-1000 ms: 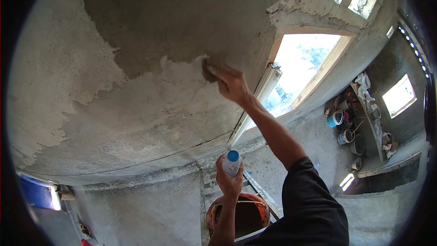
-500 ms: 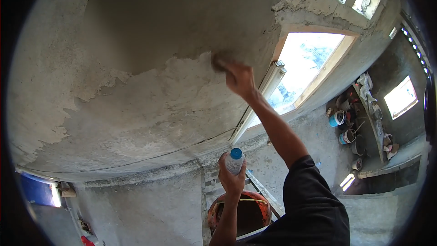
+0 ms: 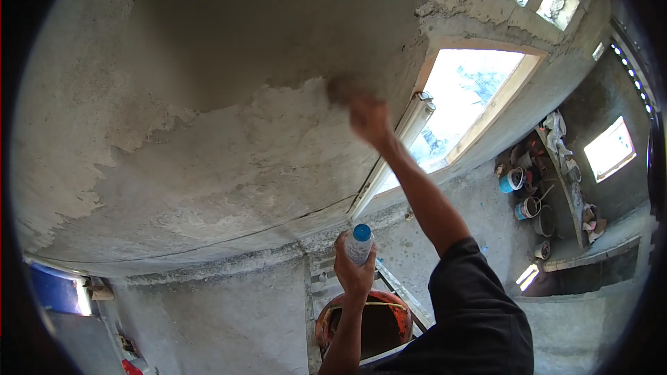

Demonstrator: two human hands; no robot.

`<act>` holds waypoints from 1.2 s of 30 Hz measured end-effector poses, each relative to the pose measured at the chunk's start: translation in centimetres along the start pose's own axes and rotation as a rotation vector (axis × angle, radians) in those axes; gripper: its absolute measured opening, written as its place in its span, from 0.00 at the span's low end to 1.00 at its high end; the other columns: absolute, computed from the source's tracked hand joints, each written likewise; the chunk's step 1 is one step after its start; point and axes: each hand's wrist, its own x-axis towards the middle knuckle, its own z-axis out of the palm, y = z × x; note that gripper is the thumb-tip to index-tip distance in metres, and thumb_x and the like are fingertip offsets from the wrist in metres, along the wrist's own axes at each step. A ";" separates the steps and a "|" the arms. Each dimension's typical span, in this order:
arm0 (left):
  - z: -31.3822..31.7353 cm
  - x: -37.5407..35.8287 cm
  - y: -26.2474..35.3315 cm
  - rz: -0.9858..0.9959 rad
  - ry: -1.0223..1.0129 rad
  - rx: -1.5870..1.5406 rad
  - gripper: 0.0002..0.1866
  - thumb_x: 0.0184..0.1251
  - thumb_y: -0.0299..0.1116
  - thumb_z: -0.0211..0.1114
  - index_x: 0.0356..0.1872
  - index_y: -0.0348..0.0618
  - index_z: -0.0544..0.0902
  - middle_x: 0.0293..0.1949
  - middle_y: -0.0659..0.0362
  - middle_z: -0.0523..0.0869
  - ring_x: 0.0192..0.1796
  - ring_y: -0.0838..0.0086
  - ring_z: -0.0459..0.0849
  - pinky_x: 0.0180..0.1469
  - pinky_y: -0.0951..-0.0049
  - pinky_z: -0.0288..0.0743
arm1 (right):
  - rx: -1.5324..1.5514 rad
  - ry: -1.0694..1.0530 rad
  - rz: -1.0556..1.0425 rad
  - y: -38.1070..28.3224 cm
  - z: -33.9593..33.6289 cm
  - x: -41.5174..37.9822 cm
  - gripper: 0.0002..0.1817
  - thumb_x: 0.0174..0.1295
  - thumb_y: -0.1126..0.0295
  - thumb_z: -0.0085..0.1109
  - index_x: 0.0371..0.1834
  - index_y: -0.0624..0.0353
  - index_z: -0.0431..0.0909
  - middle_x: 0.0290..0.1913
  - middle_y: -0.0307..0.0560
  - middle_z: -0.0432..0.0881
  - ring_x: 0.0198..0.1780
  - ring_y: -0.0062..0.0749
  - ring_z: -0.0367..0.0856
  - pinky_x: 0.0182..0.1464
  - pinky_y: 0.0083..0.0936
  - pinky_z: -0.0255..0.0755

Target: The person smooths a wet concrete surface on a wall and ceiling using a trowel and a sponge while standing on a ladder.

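Observation:
My left hand [image 3: 353, 269] is wrapped around a clear plastic bottle [image 3: 359, 246] with a blue cap, held upright below the wall. My right hand [image 3: 369, 119] is raised to the plastered wall [image 3: 229, 160] and smeared by motion. In its fingers is a blurred dark brown pad [image 3: 340, 90], perhaps a sponge, held against the wall at the lower border of a darker, smoother plaster patch [image 3: 271, 28]. Paler, rougher plaster lies below that ragged border.
Right of my right hand is a window opening [image 3: 469, 97] with a long pale straight bar [image 3: 396, 156] leaning beside it. An orange-rimmed tub [image 3: 403, 319] and a ladder-like frame [image 3: 410, 295] are below me. Several buckets [image 3: 512, 180] stand at the far right.
My right hand and the brown pad have shifted slightly to the right along the wall. The left hand holds the bottle almost unmoved.

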 end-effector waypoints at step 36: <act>-0.1 0.0 0.2 0.000 -0.004 0.040 0.32 0.53 0.34 0.77 0.57 0.42 0.70 0.49 0.47 0.82 0.50 0.51 0.83 0.52 0.56 0.76 | 0.131 0.555 0.389 -1.4 -5.0 7.3 0.22 0.57 0.82 0.52 0.57 0.60 0.76 0.55 0.56 0.81 0.55 0.49 0.82 0.56 0.33 0.78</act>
